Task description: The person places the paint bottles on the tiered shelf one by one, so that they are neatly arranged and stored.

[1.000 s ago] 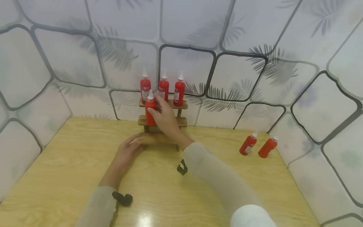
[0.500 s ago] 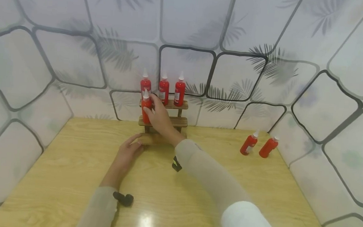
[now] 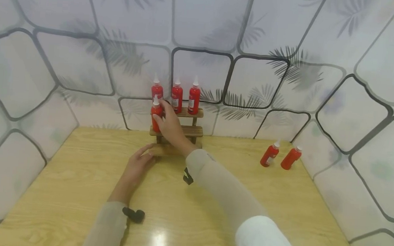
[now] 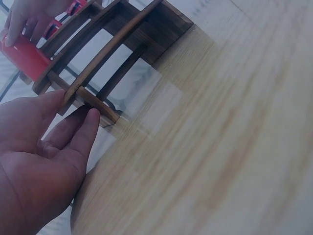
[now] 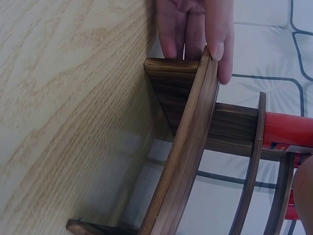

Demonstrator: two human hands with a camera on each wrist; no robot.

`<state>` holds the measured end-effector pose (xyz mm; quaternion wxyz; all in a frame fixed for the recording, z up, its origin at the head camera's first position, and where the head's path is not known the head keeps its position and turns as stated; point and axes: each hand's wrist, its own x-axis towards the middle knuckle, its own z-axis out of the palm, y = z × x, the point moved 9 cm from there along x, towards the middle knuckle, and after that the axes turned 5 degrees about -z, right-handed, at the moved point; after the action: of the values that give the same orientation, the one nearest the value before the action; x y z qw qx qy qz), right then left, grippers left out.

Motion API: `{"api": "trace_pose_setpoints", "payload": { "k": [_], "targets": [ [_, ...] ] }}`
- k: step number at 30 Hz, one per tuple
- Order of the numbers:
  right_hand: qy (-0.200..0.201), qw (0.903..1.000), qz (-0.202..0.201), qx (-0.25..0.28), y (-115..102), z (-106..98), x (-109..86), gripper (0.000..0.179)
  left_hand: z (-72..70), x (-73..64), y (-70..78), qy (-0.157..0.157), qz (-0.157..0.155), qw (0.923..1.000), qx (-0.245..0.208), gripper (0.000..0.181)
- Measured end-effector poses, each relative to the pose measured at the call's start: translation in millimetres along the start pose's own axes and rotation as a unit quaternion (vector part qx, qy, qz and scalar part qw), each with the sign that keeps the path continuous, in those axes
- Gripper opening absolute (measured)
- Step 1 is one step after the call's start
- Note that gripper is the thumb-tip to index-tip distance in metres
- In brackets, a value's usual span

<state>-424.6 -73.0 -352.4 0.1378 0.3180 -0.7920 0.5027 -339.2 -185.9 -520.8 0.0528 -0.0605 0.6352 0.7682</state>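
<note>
A three-step wooden display stand (image 3: pixel 194 131) stands against the back wall. My left hand (image 3: pixel 138 165) holds the left end of its lowest step; in the left wrist view the thumb and fingers (image 4: pixel 87 132) pinch the wood there. With thumb and fingers my right hand (image 3: pixel 170 127) grips a red squeeze bottle (image 3: pixel 155 118) with a white pointed nozzle. That bottle is upright at the left end of the middle step, and its base meets the step in the right wrist view. Three similar bottles (image 3: pixel 193 100) line the top step; the left one is partly hidden.
Two more red bottles (image 3: pixel 269 155) stand on the right side of the light wooden table (image 3: pixel 228 209). Patterned walls (image 3: pixel 200 73) enclose the table at the back and both sides.
My right hand has moved left and slightly back with the bottle, from above the middle step to its left end. The left hand has kept its place on the stand.
</note>
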Motion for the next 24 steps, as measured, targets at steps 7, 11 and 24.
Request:
{"api": "trace_pose_setpoints", "payload": {
  "k": [7, 11, 24],
  "targets": [
    [0.010, 0.9956, -0.006, -0.093, -2, -3, -2.4, 0.059, 2.3, -4.3, 3.2, -0.003, -0.019, 0.9998, -0.012, 0.049],
    [0.007, 0.9945, -0.004, -0.104, -1, -9, -7.6, 0.061, 4.1, -5.1, 4.9, -0.007, -0.022, 0.9995, -0.020, 0.049],
    [0.013, 0.9949, -0.011, -0.100, 10, -93, -53.1, 0.059, 3.3, 0.3, 1.7, -0.007, 0.010, 0.9999, 0.007, 0.050]
  ]
}}
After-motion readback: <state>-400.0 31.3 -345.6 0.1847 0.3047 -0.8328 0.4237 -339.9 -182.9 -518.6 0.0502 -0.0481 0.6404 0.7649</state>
